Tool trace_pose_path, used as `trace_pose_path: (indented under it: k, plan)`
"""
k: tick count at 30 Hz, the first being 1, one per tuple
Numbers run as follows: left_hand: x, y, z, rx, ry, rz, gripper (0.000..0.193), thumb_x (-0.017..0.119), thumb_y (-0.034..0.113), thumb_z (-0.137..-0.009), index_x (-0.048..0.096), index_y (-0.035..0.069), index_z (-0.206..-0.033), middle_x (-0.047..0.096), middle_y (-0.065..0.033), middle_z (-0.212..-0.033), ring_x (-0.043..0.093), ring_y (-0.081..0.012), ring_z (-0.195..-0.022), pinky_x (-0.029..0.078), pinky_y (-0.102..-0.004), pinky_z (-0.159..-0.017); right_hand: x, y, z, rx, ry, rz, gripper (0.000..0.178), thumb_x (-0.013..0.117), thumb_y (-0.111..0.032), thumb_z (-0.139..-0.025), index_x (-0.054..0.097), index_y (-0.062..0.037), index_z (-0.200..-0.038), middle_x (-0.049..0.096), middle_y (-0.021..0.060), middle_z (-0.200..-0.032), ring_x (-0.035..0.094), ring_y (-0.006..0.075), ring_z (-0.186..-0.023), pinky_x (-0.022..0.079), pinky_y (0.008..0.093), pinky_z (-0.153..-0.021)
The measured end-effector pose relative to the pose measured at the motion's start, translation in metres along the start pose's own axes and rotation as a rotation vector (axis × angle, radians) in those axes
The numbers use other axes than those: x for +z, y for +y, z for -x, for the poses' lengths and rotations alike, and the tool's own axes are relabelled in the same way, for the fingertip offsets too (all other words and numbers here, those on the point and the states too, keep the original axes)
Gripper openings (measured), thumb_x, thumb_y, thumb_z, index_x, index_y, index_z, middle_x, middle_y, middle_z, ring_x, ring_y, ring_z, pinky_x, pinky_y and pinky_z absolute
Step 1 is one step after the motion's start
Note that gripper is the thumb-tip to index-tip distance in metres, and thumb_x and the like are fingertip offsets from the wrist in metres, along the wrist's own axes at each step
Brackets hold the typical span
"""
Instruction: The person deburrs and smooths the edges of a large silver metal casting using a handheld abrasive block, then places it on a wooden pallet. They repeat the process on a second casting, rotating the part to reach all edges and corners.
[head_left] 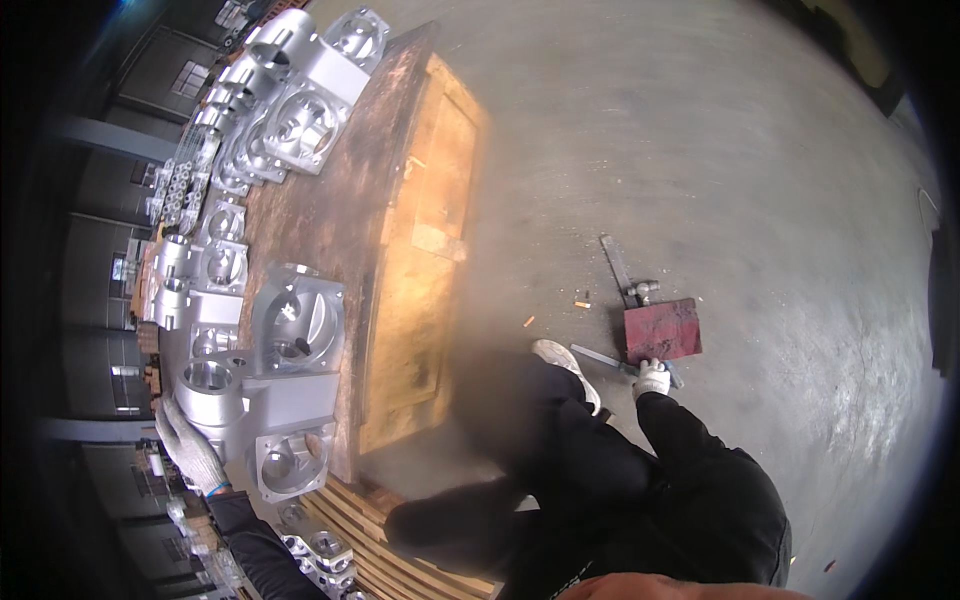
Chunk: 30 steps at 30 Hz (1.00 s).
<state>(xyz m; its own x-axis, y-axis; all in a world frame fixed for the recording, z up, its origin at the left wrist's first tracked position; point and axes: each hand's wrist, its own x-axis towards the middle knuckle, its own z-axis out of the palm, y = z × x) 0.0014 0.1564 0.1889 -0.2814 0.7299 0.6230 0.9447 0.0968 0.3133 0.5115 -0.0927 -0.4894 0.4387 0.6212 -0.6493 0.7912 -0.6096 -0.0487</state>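
Note:
My left hand (188, 448), in a pale knit glove, lies with fingers stretched along the outer side of a large silver machined metal housing (290, 400). This housing has a round bored collar and square flanges with wide bores. Low on the right, my gloved right hand (652, 379) reaches down to the floor at the near edge of a dark red, worn sheet or block (663, 330). Its fingers look curled. A narrow flat metal bar (600, 358) runs up to this hand; what the fingers grip is hidden. Beyond the red piece lies a hammer-like tool (642, 291) beside another flat bar (614, 265).
More silver housings (300, 125) stand along the worn wooden bench (330, 200), whose yellowish side panel (425, 250) faces the grey floor (780, 220). Wooden slats (370, 535) and small metal parts (328, 548) are below the near end. My shoe (565, 365) stands near the tools.

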Motion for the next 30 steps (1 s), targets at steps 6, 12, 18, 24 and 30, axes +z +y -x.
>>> trace_pose_path:
  k: [6,12,18,24,30]
  plan:
    - [-0.002,0.001,0.009,0.059,0.037,0.016,0.046,0.052,0.034,-0.107,0.064,-0.004,-0.129,0.062,-0.0189,-0.131,0.059,-0.0314,-0.122,0.042,-0.0397,-0.107,-0.012,0.012,0.004,-0.152,-0.231,-0.028,0.046,0.071,-0.031,-0.085,0.064,-0.0100,-0.126,0.069,0.0186,-0.119,0.070,0.0326,-0.110,0.057,0.0435,-0.090]
    - [0.001,0.016,0.019,0.091,0.090,0.029,0.045,0.054,0.037,-0.106,0.066,-0.001,-0.127,0.063,-0.0182,-0.126,0.060,-0.0335,-0.120,0.045,-0.0423,-0.104,-0.048,0.036,0.063,-0.106,-0.188,-0.311,0.050,0.058,-0.038,-0.094,0.059,-0.0071,-0.132,0.069,0.0237,-0.120,0.066,0.0399,-0.115,0.051,0.0470,-0.099]
    - [0.005,0.012,0.019,0.024,0.067,0.016,0.048,0.055,0.045,-0.102,0.068,0.007,-0.127,0.065,-0.0173,-0.124,0.057,-0.0351,-0.122,0.043,-0.0454,-0.107,-0.199,-0.030,0.089,-0.231,0.468,-0.784,0.050,0.073,-0.042,-0.090,0.058,-0.0062,-0.122,0.070,0.0240,-0.111,0.068,0.0461,-0.102,0.054,0.0516,-0.087]
    - [0.005,0.017,0.024,0.074,0.161,-0.086,0.038,0.060,0.042,-0.099,0.072,0.012,-0.118,0.068,-0.0141,-0.115,0.060,-0.0331,-0.114,0.046,-0.0464,-0.100,-0.360,-0.208,0.164,-1.077,0.534,-1.211,0.051,0.065,-0.009,-0.099,0.049,-0.0060,-0.148,0.070,0.0109,-0.106,0.065,0.0128,-0.089,0.055,0.0294,-0.081]
    - [-0.003,0.023,0.029,0.168,0.184,-0.025,0.031,0.062,0.036,-0.097,0.074,0.012,-0.113,0.069,-0.0129,-0.116,0.056,-0.0342,-0.119,0.042,-0.0464,-0.106,-0.357,-0.354,0.267,-1.408,0.289,-0.908,0.053,0.058,-0.011,-0.103,0.044,-0.0036,-0.153,0.067,0.0080,-0.108,0.061,0.0118,-0.088,0.053,0.0293,-0.085]
